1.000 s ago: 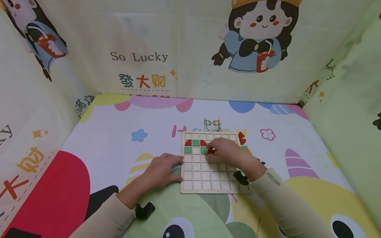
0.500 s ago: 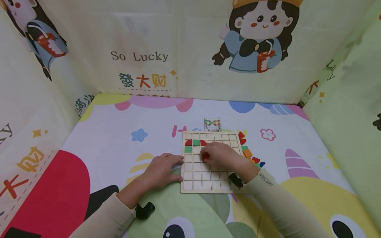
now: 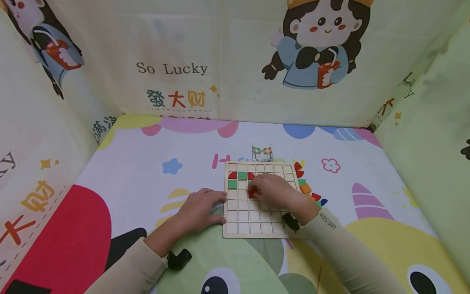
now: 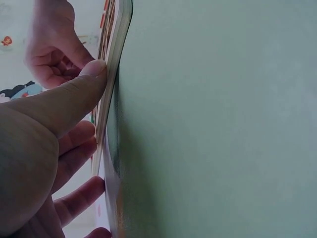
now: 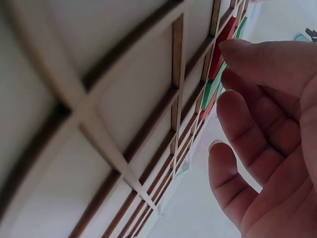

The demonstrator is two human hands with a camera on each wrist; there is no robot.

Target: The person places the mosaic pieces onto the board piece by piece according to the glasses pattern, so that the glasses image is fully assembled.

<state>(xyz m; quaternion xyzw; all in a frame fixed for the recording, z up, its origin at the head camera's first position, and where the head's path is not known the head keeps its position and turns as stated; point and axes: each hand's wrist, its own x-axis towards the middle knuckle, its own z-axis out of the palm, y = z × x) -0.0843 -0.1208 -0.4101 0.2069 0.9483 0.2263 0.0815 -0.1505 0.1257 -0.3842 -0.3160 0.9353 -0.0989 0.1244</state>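
Observation:
A wooden grid board (image 3: 242,227) lies on the patterned cloth. My left hand (image 3: 198,210) rests at its left edge, fingers fairly straight; in the left wrist view the thumb (image 4: 74,96) touches the edge. My right hand (image 3: 277,192) is over the board's upper middle, thumb and forefinger pinching a red tile (image 3: 251,193) low in a cell of the third row. Its full outline is hidden by the fingers. Above it, a green square tile (image 3: 232,184), another green tile (image 3: 242,175) and a red rounded tile (image 3: 232,175) sit in cells.
Loose tiles lie along the board's right side, among them an orange square (image 3: 305,188), a red piece (image 3: 298,169) and a blue piece (image 3: 324,202). A small pattern card (image 3: 262,153) stands behind the board. A printed cloth wall (image 3: 235,94) rises at the back.
My right hand has come slightly left and toward me, bringing the red tile from beside the green tile to the cell below it. The left hand stays at the board's edge.

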